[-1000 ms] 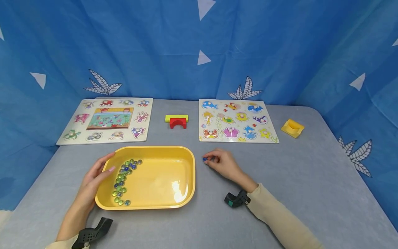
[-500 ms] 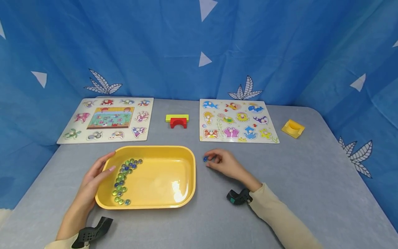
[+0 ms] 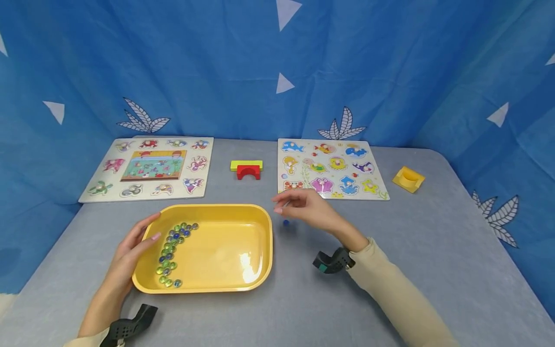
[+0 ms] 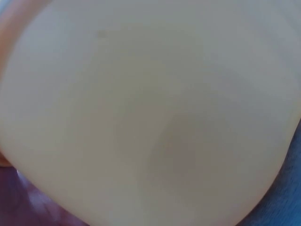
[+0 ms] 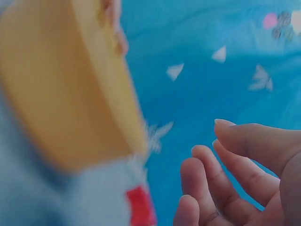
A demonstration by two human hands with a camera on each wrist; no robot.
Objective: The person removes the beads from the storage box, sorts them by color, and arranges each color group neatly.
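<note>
My left hand (image 3: 126, 251) grips the left end of a yellow plastic tray (image 3: 218, 287) in the head view, its thumb over the rim. Inside, several green and blue glass marbles (image 3: 167, 251) lie in a curved band along the left side. A single dark blue marble (image 3: 286, 222) sits on the grey table just right of the tray. Above it hovers my right hand (image 3: 309, 210), with nothing between thumb and fingers. In the right wrist view, the right hand's fingers (image 5: 221, 181) are loosely bent and apart from the thumb. A blurred pale surface (image 4: 141, 103) fills the left wrist view.
Two sea-animal peg puzzle boards, one at the back left (image 3: 199, 192) and one behind my right hand (image 3: 282, 166), lie on the table. A red arch block (image 3: 248, 171) touches a yellow-green block (image 3: 246, 163) between them. A yellow block (image 3: 408, 179) lies at right.
My right hand, which had its fingertips at the blue marble, has lifted and moved slightly away from it. The marble stays on the table. The left hand and tray hold still.
</note>
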